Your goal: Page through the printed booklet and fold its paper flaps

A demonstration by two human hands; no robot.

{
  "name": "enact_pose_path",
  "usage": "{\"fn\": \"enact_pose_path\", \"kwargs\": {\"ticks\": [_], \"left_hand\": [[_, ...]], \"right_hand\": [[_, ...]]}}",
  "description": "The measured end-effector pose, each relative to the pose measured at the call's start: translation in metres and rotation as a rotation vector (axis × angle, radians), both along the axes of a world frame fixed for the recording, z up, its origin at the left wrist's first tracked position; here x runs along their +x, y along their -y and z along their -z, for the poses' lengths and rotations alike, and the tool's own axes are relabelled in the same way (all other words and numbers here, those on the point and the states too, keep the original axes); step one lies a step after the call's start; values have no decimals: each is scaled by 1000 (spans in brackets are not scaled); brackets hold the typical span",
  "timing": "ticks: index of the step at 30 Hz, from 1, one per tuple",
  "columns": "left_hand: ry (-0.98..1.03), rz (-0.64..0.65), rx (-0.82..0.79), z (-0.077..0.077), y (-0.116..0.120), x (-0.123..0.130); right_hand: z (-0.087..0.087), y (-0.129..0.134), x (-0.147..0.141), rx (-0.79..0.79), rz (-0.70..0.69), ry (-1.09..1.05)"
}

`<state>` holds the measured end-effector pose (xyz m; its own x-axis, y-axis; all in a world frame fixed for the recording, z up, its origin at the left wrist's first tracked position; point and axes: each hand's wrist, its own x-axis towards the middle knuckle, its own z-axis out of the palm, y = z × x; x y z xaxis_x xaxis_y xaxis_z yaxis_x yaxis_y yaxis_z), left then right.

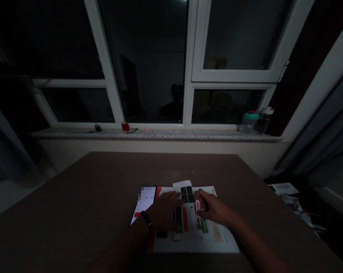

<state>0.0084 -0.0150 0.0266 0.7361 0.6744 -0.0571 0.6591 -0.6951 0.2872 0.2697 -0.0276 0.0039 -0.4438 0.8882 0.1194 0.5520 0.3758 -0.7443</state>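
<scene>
On the brown table lies a printed sheet or booklet point(205, 242) with coloured blocks, and a smaller printed paper strip point(181, 185) rests over it. My left hand point(167, 212), with a dark band on the wrist, lies on the papers with its fingers spread. My right hand point(213, 206) is closed around a small pink and white object point(198, 206), held against the right edge of the strip. Left of the papers is a phone point(145, 201) with its screen lit, partly covered by my left wrist.
The table point(117, 170) reaches toward a stone windowsill point(165, 134). On the sill stand a green-lidded container point(249, 123), a clear bottle point(263, 120), a red item point(125, 126) and a small dark bottle point(97, 127). Papers point(285, 189) lie beyond the table's right edge.
</scene>
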Motion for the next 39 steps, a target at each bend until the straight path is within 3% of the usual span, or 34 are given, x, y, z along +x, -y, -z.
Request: {"fn": "enact_pose_path", "kwargs": {"ticks": [14,19,24,31,39], "left_hand": [[28,-1,16,-1,1,0],[30,-5,16,4,-1,-1],[24,1,28,5,-2,-1],[22,5,30,5,-2,-1],[30,1,27,9,-4,-2]], "right_hand": [[8,-5,-3,121,88,32],[3,-2,-1,102,-7,59],[5,1,1,-19,-129,19],[11,-7,-2,87,81,27],[8,0,2,-59,-125,-28]]}}
